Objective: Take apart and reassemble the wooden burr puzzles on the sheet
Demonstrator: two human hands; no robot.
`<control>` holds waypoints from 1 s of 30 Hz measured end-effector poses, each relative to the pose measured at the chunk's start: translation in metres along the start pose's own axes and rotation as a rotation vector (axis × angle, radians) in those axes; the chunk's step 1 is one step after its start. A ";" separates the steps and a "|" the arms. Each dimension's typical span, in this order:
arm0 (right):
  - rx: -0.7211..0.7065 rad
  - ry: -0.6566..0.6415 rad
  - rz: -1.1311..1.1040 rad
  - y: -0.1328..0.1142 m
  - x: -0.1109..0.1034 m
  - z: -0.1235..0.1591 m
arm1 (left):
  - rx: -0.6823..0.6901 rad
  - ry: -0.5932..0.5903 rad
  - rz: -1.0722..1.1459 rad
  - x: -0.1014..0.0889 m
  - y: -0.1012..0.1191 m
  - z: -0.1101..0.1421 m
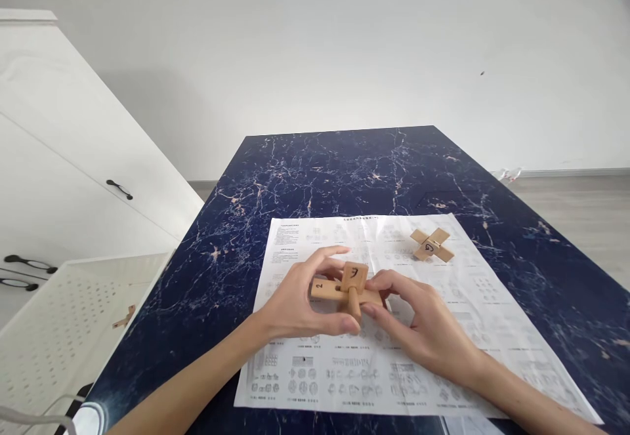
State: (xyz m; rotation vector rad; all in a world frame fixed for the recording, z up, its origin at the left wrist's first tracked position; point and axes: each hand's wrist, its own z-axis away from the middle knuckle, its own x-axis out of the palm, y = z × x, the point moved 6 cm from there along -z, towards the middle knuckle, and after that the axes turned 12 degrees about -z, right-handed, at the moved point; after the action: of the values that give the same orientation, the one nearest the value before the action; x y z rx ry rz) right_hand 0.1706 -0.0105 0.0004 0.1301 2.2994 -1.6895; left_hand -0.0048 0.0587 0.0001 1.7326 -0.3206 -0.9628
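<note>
Between my hands is a partly joined wooden interlocking puzzle (327, 289), with a flat piece marked 2 lying crosswise. An upright piece (355, 274) with a hand-drawn mark crosses it, and a rounded peg points toward me. My left hand (300, 294) curls around the left side, its thumb against the peg and its index finger stretched out above. Thumb and fingers of my right hand (418, 313) pinch the right end. Another crossed wooden puzzle (438, 245), with a mark on one piece, rests at the upper right of the printed instruction sheet (339, 350).
The sheet lies on a dark blue marble-patterned table (315, 172). To the left stands a white perforated basket (54, 336) with a small wooden piece (124, 317) in it. Beside it are white cabinets (73, 146) with black handles. A white cable (37, 415) runs at the lower left.
</note>
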 end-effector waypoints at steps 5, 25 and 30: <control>0.141 0.056 -0.186 0.008 -0.005 -0.004 | 0.050 0.022 -0.116 -0.001 0.003 0.002; -0.127 0.136 0.080 -0.015 -0.009 -0.002 | 0.139 0.106 -0.102 -0.005 0.014 0.004; -0.125 0.119 0.099 -0.014 -0.008 -0.001 | 0.101 0.061 -0.080 -0.002 0.011 0.003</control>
State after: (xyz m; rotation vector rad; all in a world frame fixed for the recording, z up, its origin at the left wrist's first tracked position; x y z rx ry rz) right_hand 0.1744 -0.0135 0.0159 0.3206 2.4336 -1.5238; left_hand -0.0054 0.0538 0.0103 1.8755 -0.2662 -0.9634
